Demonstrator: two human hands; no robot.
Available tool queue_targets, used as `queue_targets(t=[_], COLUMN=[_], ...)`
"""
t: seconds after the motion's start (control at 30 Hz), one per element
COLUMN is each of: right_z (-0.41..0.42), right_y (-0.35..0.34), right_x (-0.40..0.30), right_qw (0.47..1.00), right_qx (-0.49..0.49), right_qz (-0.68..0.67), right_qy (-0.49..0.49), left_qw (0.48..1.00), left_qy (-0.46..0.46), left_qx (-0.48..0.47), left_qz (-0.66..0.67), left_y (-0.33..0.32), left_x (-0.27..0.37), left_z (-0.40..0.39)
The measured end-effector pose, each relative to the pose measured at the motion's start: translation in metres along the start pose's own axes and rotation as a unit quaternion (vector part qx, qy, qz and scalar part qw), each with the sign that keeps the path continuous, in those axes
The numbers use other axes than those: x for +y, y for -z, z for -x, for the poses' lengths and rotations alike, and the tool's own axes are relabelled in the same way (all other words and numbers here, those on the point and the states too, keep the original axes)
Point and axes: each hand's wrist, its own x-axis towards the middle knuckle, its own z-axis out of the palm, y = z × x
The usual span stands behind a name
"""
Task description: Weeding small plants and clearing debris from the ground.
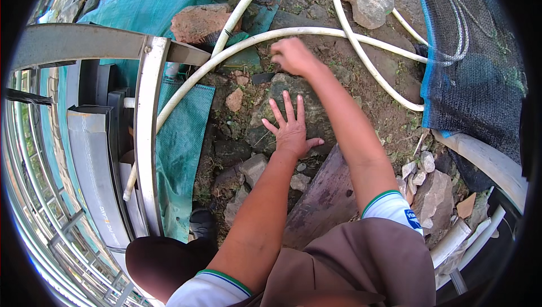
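Observation:
My left hand [291,134] rests palm down with its fingers spread on a large mossy stone [311,101] set in the soil. Beyond it, my right hand [294,56] is bent with curled fingers, just below a white hose [292,32] in the picture. Blur and the turn of the wrist hide whether anything is held there. A small dark flat piece [263,78] lies on the ground near that hand. To the left of the mossy stone is a small reddish stone [234,100].
Green tarpaulin [184,146] and a metal frame [149,137] stand at left. A reddish rock [202,22] and a pale rock [366,3] lie farther off. Black netting [470,108] hangs at right, above broken stones [434,197]. A wooden plank [324,197] lies near my knees.

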Motion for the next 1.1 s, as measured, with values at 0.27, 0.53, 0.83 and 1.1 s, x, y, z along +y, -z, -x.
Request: queue_targets(t=[0.27, 0.53, 0.83, 1.1], right_z=[-0.008, 0.018, 0.011, 0.129], right_y=[-0.009, 0.043, 0.004, 0.078], right_x=[0.005, 0.037, 0.035, 0.019], right_qw=[0.995, 0.987, 0.987, 0.985], right_qx=[-0.088, -0.041, -0.006, 0.142], right_qz=[0.029, 0.001, 0.070, -0.005], right_qy=[-0.042, -0.158, -0.142, -0.101], left_qw=[1.000, 1.000, 0.999, 0.998], left_qy=[0.010, 0.003, -0.004, 0.008], left_qx=[-0.011, 0.000, 0.043, 0.050], left_qz=[-0.004, -0.012, -0.030, -0.045], left_y=[0.002, -0.002, -0.013, -0.016], left_x=[0.005, 0.005, 0.007, 0.004], left_z=[-0.001, -0.001, -0.004, -0.002])
